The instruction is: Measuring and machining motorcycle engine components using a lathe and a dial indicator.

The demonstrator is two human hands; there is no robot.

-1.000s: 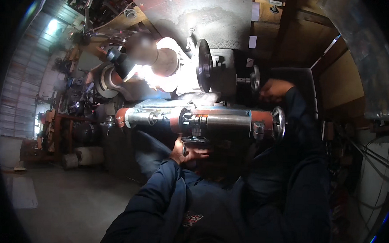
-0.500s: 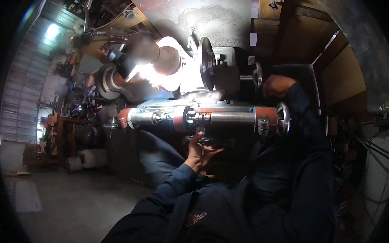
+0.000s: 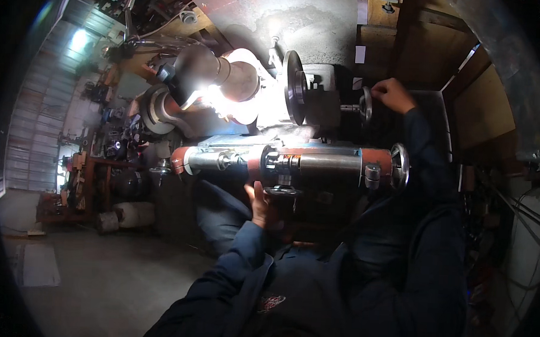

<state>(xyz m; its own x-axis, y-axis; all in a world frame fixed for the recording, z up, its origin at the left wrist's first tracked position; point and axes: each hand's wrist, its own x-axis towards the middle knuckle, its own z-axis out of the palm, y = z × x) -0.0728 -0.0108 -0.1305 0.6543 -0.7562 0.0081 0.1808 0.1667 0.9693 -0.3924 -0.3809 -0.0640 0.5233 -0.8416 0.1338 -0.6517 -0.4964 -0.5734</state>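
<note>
My right hand (image 3: pixel 395 95) is at the upper right, its fingers curled at the far rim of a metal handwheel (image 3: pixel 366 107). That wheel sits on a short shaft from a grey machine head. Lower and nearer, my left hand (image 3: pixel 259 207) has its thumb and a finger raised apart below the red collar of a steel and red cylindrical slide (image 3: pixel 330 165). A smaller handwheel (image 3: pixel 284 192) under the slide is just right of this hand; contact cannot be made out. The remaining left fingers are partly hidden.
A large dark disc (image 3: pixel 293 88) stands upright on the machine head, with a brightly lit rounded housing (image 3: pixel 240 83) to its left. Another handwheel (image 3: pixel 399 167) caps the slide's right end. Crowded shelves line the left; wooden boards stand at the right.
My right hand has risen from beside the upper handwheel to its far rim. My left hand has shifted left, off the small handwheel's middle. The view has shifted slightly.
</note>
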